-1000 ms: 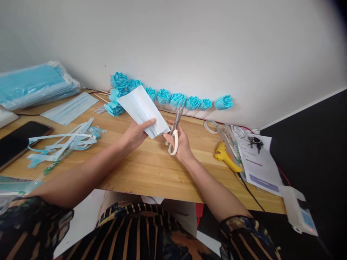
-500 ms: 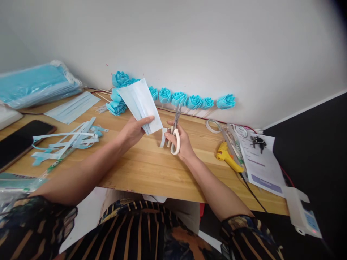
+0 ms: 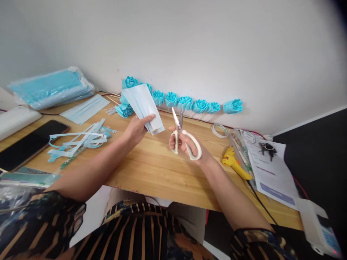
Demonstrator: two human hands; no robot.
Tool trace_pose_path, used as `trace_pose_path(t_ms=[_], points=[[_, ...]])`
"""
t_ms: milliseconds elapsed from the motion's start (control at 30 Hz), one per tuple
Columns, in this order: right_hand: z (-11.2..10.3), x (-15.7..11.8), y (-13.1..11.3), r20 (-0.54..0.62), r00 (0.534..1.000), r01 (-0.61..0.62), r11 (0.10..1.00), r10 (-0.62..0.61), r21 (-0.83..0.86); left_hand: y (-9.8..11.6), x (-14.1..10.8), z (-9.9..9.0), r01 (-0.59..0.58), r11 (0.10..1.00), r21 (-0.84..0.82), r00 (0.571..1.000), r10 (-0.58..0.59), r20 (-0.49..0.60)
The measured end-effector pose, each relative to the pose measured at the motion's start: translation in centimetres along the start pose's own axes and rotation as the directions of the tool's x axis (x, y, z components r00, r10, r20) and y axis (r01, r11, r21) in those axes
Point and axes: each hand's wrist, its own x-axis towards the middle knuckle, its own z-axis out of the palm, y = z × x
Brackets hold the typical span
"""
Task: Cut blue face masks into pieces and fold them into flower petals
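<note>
My left hand (image 3: pixel 138 127) pinches a pale blue face mask (image 3: pixel 143 106) near its lower end, thumb on top, and the mask tilts up over the table. To its right, my right hand (image 3: pixel 187 144) grips white-handled scissors (image 3: pixel 179 124) whose blades point away from me and stand apart. Nothing lies between the blades. Blue flowers (image 3: pixel 185 102) with petals of thin material form a row along the wall behind both hands; the mask hides part of those at the left. Cut strips (image 3: pixel 86 139), white and blue, are heaped on the table beside my left forearm.
A bag of masks (image 3: pixel 54 86), a loose mask (image 3: pixel 86 108) and a black phone (image 3: pixel 32 144) are on the left. Rightward are a roll of tape (image 3: pixel 219 130), a yellow glue gun (image 3: pixel 235 164), a paper (image 3: pixel 271 169) with keys (image 3: pixel 268 150), and a white power strip (image 3: pixel 318 227).
The scissors' blades have spread apart, and my right hand has moved slightly right and down. A narrow strip hanging by my right hand is no longer visible. The whole view has shifted somewhat.
</note>
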Motion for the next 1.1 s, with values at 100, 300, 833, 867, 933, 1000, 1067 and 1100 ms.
trace_pose_path(t_ms=[100, 300, 833, 867, 933, 1000, 1067, 1100], points=[[0.1, -1.2, -0.8, 0.124, 0.985, -0.118, 0.992, 0.122, -0.039, 0.3, 0.4, -0.2, -0.028, 0.999, -0.031, 0.999, 0.028, -0.019], [0.4, -2.2, 0.3, 0.153, 0.958, -0.245, 0.97, 0.242, -0.001, 0.8, 0.6, -0.4, -0.019, 0.998, -0.052, 0.999, 0.017, -0.049], [0.5, 1.1, 1.4, 0.034, 0.986, -0.156, 0.981, 0.161, -0.115, 0.1, -0.3, 0.0, 0.048, 0.999, 0.0, 0.995, -0.047, 0.091], [0.4, 1.0, 1.3, 0.028, 0.987, -0.153, 0.981, 0.157, -0.116, 0.0, -0.3, 0.0, 0.049, 0.999, 0.011, 0.994, -0.05, 0.093], [0.3, 0.8, 1.3, 0.026, 0.988, -0.146, 0.981, 0.151, -0.128, 0.1, -0.5, 0.1, 0.056, 0.998, 0.035, 0.992, -0.06, 0.108], [0.2, 0.5, 1.2, 0.032, 0.989, -0.135, 0.979, 0.141, -0.151, 0.2, -0.8, 0.3, 0.063, 0.996, 0.064, 0.987, -0.071, 0.142], [0.1, 0.3, 1.2, 0.045, 0.99, -0.122, 0.976, 0.132, -0.178, 0.3, -1.0, 0.4, 0.065, 0.994, 0.092, 0.98, -0.081, 0.184], [0.0, 0.2, 1.2, 0.051, 0.99, -0.116, 0.975, 0.128, -0.189, 0.3, -1.1, 0.4, 0.062, 0.993, 0.103, 0.977, -0.081, 0.197]])
